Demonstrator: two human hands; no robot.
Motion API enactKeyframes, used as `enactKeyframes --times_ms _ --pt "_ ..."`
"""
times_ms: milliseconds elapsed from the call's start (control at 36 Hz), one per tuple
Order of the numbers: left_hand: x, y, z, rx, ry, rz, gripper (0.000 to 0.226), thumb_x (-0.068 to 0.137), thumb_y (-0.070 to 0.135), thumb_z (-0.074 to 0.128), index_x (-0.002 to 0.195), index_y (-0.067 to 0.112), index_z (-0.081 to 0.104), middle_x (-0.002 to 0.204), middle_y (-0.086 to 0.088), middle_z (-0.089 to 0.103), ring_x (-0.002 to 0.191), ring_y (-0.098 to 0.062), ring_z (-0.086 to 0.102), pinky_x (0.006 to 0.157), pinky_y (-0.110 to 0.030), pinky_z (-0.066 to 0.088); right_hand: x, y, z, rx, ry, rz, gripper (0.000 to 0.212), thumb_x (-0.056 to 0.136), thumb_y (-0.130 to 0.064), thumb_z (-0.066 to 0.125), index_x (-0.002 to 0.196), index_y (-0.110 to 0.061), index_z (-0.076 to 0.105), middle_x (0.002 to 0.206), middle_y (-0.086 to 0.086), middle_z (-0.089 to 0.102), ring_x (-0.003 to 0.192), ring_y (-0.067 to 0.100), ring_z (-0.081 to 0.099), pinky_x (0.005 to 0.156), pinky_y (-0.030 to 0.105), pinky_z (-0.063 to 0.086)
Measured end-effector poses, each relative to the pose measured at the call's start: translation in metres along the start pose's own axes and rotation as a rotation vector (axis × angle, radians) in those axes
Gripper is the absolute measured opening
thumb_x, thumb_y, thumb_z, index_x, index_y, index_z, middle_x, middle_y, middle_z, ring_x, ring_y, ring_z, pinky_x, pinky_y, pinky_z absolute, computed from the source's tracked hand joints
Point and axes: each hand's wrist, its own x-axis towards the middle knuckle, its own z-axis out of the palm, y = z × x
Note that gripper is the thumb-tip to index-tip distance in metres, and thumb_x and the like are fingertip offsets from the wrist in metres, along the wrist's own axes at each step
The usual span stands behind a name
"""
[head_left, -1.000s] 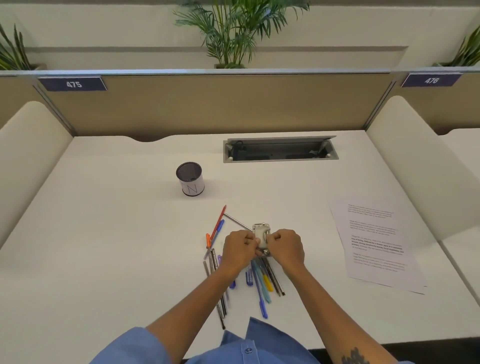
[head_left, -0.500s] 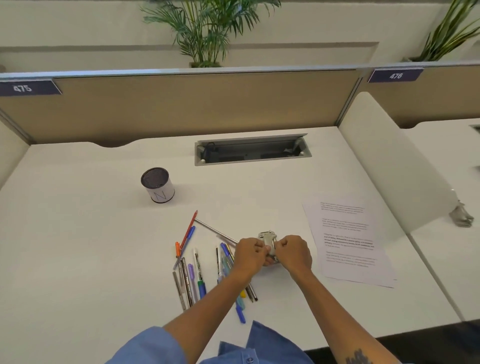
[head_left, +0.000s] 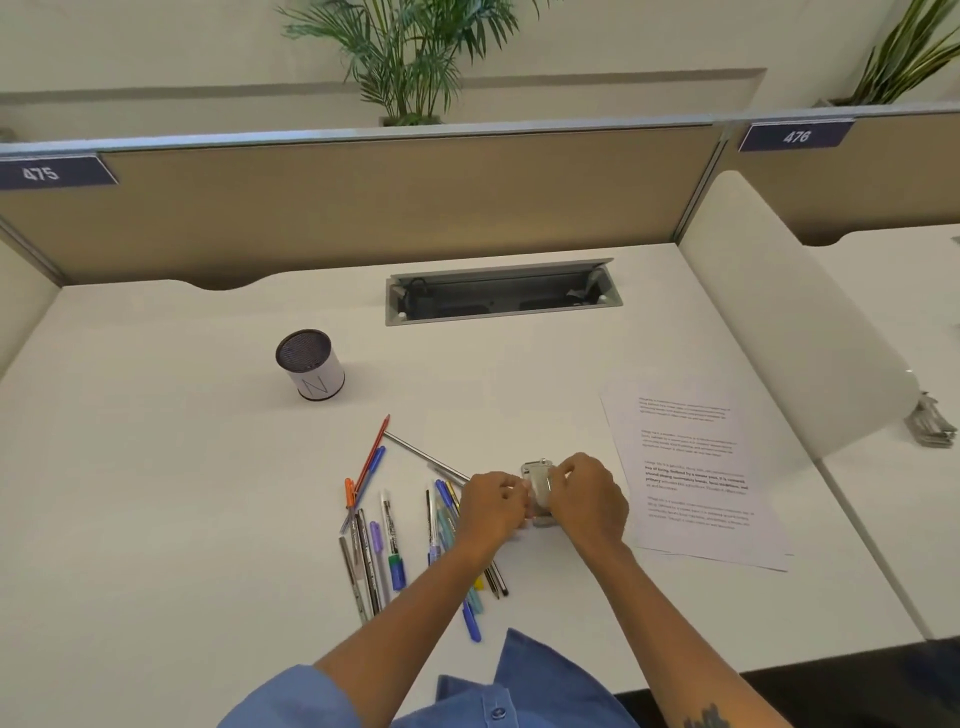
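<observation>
A small silver stapler (head_left: 539, 486) sits at the middle of the white desk (head_left: 156, 493). My left hand (head_left: 493, 506) grips its left side with curled fingers. My right hand (head_left: 587, 499) grips its right side and top, fingers curled over it. Most of the stapler is hidden between the two hands. Several pens and markers (head_left: 389, 535) lie scattered on the desk to the left of and under my left forearm.
A mesh pen cup (head_left: 310, 365) stands at the back left. A printed paper sheet (head_left: 691, 467) lies to the right of my hands. A cable tray opening (head_left: 501, 291) is set into the desk's rear. A white divider (head_left: 789, 322) bounds the right side.
Both hands with the stapler have shifted right, off the pen pile and toward the paper sheet. The camera view has swung slightly.
</observation>
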Motion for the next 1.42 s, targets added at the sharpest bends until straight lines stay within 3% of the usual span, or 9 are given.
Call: enactKeyframes --times_ms 83,167,278,333,389,472,667,944,1417 --pt "-0.004 -0.008 -0.026 0.039 0.101 0.131 0.016 0.106 0.020 0.065 0.114 0.013 0.077 0.096 -0.004 0.083 0.073 -0.010 0.081 0.078 -0.039 0.069 -0.011 -0.010 0.008 0.126 0.005 -0.237 0.014 0.100 -0.036 0.063 0.099 -0.023 0.065 0.097 -0.008 0.068 0.078 0.015 0.062 0.066 0.028 0.041" --pt "-0.007 -0.028 -0.064 0.309 0.234 0.344 0.022 0.108 0.022 0.062 0.125 0.018 0.075 0.111 0.003 0.082 0.095 -0.012 0.078 0.086 -0.032 0.065 -0.026 -0.021 0.024 0.167 -0.029 -0.513 0.027 0.097 -0.042 0.068 0.113 -0.021 0.066 0.099 -0.009 0.063 0.082 0.007 0.056 0.070 0.023 0.045" --pt "-0.011 -0.063 -0.116 0.568 0.334 0.516 0.033 0.103 0.020 0.068 0.136 0.014 0.071 0.143 -0.008 0.071 0.130 -0.028 0.069 0.111 -0.046 0.056 -0.039 -0.038 0.046 0.095 -0.121 -0.763 0.058 0.092 -0.063 0.063 0.135 -0.024 0.058 0.122 -0.006 0.061 0.109 0.014 0.056 0.091 0.032 0.049" --pt "-0.012 -0.082 -0.136 0.708 0.300 0.471 0.052 0.100 0.030 0.069 0.149 0.017 0.062 0.165 -0.014 0.049 0.155 -0.038 0.045 0.126 -0.057 0.035 -0.044 -0.042 0.059 0.032 -0.177 -0.780 0.081 0.086 -0.077 0.059 0.150 -0.029 0.047 0.146 -0.006 0.052 0.136 0.019 0.048 0.111 0.038 0.042" --pt "-0.011 -0.097 -0.149 0.792 0.255 0.378 0.072 0.099 0.044 0.067 0.164 0.025 0.043 0.179 -0.013 0.018 0.167 -0.039 0.011 0.131 -0.061 0.008 -0.046 -0.042 0.071 -0.024 -0.267 -0.783 0.100 0.083 -0.087 0.054 0.163 -0.034 0.027 0.170 -0.004 0.029 0.160 0.023 0.020 0.131 0.049 0.019" --pt "-0.010 -0.112 -0.159 0.887 0.199 0.342 0.086 0.100 0.060 0.056 0.171 0.034 0.015 0.182 -0.005 -0.012 0.167 -0.033 -0.017 0.130 -0.063 -0.011 -0.046 -0.040 0.086 -0.139 -0.306 -0.845 0.112 0.082 -0.094 0.045 0.169 -0.036 0.005 0.179 -0.005 -0.004 0.165 0.022 -0.014 0.131 0.059 -0.005" --pt "-0.005 -0.133 -0.161 0.912 0.126 0.370 0.082 0.103 0.066 0.039 0.172 0.037 0.003 0.181 0.000 -0.017 0.167 -0.025 -0.019 0.135 -0.061 -0.001 -0.045 -0.043 0.104 -0.208 -0.260 -0.927 0.099 0.093 -0.088 0.034 0.169 -0.035 0.002 0.178 -0.005 -0.013 0.165 0.022 -0.015 0.131 0.062 0.003" --pt "-0.009 -0.156 -0.175 0.734 0.166 0.390 0.076 0.109 0.035 0.046 0.173 0.018 0.007 0.183 0.001 -0.005 0.169 -0.018 -0.009 0.138 -0.046 0.008 -0.082 -0.079 0.147 -0.087 -0.197 -0.853 0.077 0.107 -0.057 0.039 0.170 -0.026 0.006 0.179 -0.002 -0.003 0.166 0.020 -0.002 0.133 0.053 0.018" --pt "-0.036 -0.225 -0.369 0.716 0.235 0.285 0.075 0.108 0.034 0.033 0.172 0.014 0.000 0.182 0.000 -0.007 0.169 -0.017 -0.011 0.138 -0.045 0.005 -0.195 -0.240 0.255 -0.077 -0.273 -0.843 0.076 0.108 -0.047 0.033 0.170 -0.014 0.006 0.179 0.005 -0.005 0.166 0.020 -0.007 0.133 0.051 0.014"
